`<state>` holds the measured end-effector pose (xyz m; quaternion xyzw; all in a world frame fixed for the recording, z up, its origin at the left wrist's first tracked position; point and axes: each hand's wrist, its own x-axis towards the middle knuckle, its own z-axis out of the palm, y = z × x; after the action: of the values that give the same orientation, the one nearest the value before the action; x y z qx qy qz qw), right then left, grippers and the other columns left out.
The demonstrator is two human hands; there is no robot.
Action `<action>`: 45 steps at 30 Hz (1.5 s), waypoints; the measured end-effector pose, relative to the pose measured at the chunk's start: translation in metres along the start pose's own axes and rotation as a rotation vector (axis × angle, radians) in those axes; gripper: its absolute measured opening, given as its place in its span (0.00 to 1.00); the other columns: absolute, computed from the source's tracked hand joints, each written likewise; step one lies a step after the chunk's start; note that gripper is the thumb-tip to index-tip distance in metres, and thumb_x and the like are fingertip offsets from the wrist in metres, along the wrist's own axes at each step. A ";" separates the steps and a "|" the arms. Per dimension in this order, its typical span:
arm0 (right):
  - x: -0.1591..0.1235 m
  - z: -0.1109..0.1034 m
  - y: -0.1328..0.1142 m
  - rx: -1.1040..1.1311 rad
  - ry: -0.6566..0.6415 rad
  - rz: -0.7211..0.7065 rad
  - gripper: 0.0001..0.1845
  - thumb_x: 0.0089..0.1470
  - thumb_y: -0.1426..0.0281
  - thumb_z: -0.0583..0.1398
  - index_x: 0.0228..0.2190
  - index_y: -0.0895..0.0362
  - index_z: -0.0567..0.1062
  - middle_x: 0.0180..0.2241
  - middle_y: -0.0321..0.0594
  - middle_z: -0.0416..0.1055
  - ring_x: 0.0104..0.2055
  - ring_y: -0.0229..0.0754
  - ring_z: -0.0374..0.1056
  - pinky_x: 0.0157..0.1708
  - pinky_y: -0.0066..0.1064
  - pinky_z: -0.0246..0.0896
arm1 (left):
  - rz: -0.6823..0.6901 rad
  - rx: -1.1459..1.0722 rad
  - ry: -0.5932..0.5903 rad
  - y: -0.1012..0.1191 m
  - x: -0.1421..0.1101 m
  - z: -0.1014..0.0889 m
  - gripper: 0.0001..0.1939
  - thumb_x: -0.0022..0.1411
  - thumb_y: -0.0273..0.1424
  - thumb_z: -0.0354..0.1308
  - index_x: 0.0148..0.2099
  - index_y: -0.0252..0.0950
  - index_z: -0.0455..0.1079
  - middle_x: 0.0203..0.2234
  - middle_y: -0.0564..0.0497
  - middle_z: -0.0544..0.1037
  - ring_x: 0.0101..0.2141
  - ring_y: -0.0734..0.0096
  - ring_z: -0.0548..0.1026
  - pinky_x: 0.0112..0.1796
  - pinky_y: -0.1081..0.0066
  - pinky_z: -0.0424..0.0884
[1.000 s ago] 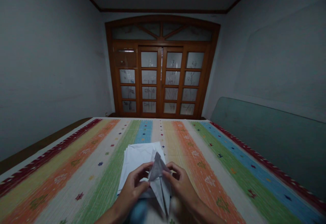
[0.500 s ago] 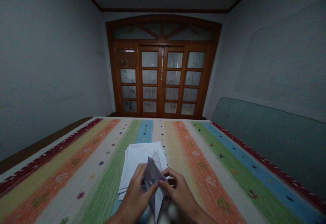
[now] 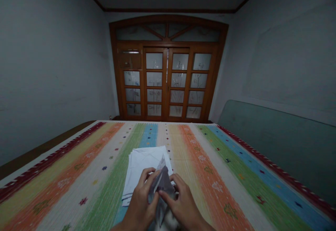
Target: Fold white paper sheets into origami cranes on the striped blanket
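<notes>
So what's new here is the grip on the long, pointed, folded piece of grey-white paper (image 3: 166,181): half a second back its upper point leaned over toward the left fingers, and now it sits further right, up between the two hands. The left hand (image 3: 141,199) has changed most, with its fingers now bent over the paper's left edge and the thumb low on the near side. The right hand (image 3: 186,201) is still pinching from the other side, thumb pressed on the near face and fingers round the right edge. Both hands are pretty much closed, just a paper's thickness open, though the far-side fingertips are hidden. My read is that the layers are being worked or turned in the fingers rather than just held, but I can't tell which crease. Also different: the lower tip, nearer the wearer than the grip, looks darker and blurrier than before. The stack of flat white paper sheets (image 3: 145,157) just beyond and left of the grip hasn't budged, and neither has the multicoloured striped woven tablecloth (image 3: 212,164) underneath.
</notes>
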<state>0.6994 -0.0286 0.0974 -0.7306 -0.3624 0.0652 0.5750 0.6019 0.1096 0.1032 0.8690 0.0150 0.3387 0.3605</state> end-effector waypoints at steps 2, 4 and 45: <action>-0.001 0.001 0.000 -0.030 0.009 -0.026 0.05 0.57 0.66 0.62 0.33 0.55 0.74 0.34 0.41 0.74 0.36 0.47 0.71 0.36 0.33 0.63 | 0.065 0.082 -0.005 -0.001 -0.002 0.002 0.35 0.57 0.15 0.50 0.65 0.44 0.65 0.56 0.42 0.70 0.56 0.55 0.75 0.55 0.57 0.76; -0.001 0.002 0.000 -0.029 0.009 -0.036 0.04 0.59 0.69 0.59 0.32 0.55 0.74 0.33 0.41 0.74 0.36 0.46 0.71 0.36 0.33 0.63 | 0.121 0.159 -0.015 -0.001 -0.003 0.003 0.37 0.57 0.14 0.49 0.66 0.44 0.62 0.57 0.40 0.69 0.56 0.55 0.75 0.55 0.56 0.76; -0.008 0.013 0.001 0.017 0.123 -0.106 0.22 0.48 0.70 0.63 0.47 0.55 0.70 0.41 0.47 0.77 0.41 0.51 0.75 0.44 0.37 0.70 | 0.281 0.201 0.043 0.006 -0.002 0.004 0.21 0.52 0.13 0.46 0.43 0.38 0.66 0.48 0.37 0.75 0.44 0.54 0.81 0.37 0.63 0.81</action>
<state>0.6874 -0.0233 0.0891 -0.7081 -0.3640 -0.0077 0.6050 0.6013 0.1027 0.1037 0.8868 -0.0652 0.4010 0.2202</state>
